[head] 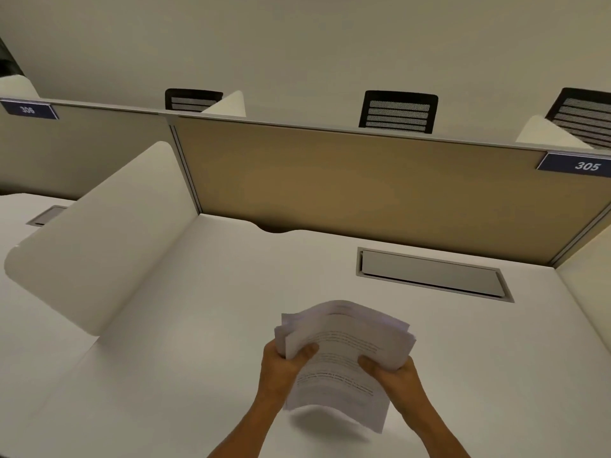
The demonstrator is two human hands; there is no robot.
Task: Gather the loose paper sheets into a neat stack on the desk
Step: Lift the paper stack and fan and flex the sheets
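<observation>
Head view, lower centre: left hand (283, 368) and right hand (391, 371) grip paper sheets (344, 355) above desk (198, 325). Uneven edges; a loosened grip risks sheets sliding out.

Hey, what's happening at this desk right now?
A person is holding a bundle of printed paper sheets in both hands above a white desk. The left hand grips the left edge and the right hand the right edge, thumbs on top. The sheets are uneven, with edges fanned out at the far end, and the bundle is lifted, casting a shadow below. It is not yet set down as a neat stack.
</observation>
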